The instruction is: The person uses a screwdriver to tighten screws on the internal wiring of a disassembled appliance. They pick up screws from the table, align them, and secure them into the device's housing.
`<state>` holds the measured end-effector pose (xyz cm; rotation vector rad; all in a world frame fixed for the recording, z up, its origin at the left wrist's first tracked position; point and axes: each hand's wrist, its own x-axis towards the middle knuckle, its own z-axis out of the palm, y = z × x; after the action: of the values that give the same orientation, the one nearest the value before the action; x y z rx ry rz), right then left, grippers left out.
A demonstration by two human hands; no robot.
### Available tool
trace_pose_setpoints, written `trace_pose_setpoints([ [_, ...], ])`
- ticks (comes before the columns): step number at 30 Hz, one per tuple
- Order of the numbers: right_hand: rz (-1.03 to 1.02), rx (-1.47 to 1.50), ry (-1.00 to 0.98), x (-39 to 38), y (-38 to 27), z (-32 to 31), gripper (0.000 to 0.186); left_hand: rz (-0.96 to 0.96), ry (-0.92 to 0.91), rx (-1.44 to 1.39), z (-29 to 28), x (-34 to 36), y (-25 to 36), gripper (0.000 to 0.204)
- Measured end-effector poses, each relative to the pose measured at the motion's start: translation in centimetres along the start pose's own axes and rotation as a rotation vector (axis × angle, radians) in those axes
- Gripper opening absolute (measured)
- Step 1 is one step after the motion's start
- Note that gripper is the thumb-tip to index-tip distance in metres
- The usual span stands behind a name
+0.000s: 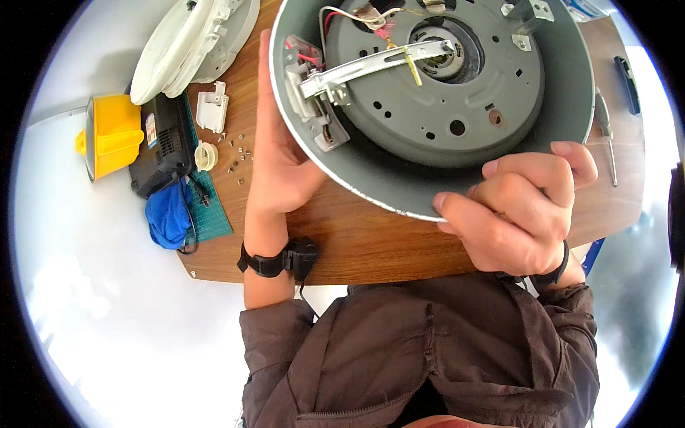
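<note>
From my end, both grips are on the round grey housing [564, 78], which sits ahead of and between them, open side toward me. The left grip [280, 167] is spread wide along its outer left wall, fingers stretched forward, thumb angled in below the rim. The right grip [517, 207] is partly curled, grasping the near right rim with bent fingers hooked over the edge; I can't make out its thumb clearly. The left forearm runs nearly straight forward; the right wrist bends inward, knuckles up. I can't tell whether the housing touches the desk [385, 250]. Inside it, forward of the right grip, a pale metal strip [378, 65] crosses a grey disc [421, 121]. Small screws [241, 150] lie just left of the left grip, and a screwdriver [604, 118] lies forward and right of the right grip.
</note>
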<state>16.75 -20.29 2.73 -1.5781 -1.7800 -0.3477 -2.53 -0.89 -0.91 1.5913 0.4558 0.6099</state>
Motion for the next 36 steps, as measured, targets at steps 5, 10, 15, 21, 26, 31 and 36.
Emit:
trace_pose_setpoints([
  [5, 0.018, 0.030, 0.064, -0.3, 0.3, 0.4, 0.012, -0.026, 0.082, 0.283, -0.3, -0.2, 0.3, 0.108],
  [10, 0.048, 0.042, 0.084, 0.0, 0.2, 0.4, 0.018, -0.031, 0.174, 0.365, 0.0, 0.3, 1.0, 0.103],
  [15, 0.049, 0.058, 0.098, 0.3, 0.3, 0.5, 0.025, 0.013, 0.215, 0.166, 0.7, 0.4, 0.7, 0.111],
  [21, 0.054, 0.082, 0.112, 0.1, 0.7, 0.6, 0.025, 0.072, 0.245, 0.097, 0.6, 0.5, -0.5, 0.116],
  [26, 0.050, 0.100, 0.125, 0.2, 0.7, 0.7, 0.024, 0.066, 0.256, 0.158, 0.2, 0.4, -1.2, 0.117],
  [31, 0.049, 0.086, 0.123, 0.4, 0.7, 0.6, 0.020, -0.044, 0.318, 0.018, -0.9, -1.2, -3.1, 0.119],
  [36, 0.007, 0.083, 0.124, 0.4, 1.4, 0.8, 0.021, 0.169, 0.277, 0.176, 1.0, 0.0, -1.5, 0.126],
])
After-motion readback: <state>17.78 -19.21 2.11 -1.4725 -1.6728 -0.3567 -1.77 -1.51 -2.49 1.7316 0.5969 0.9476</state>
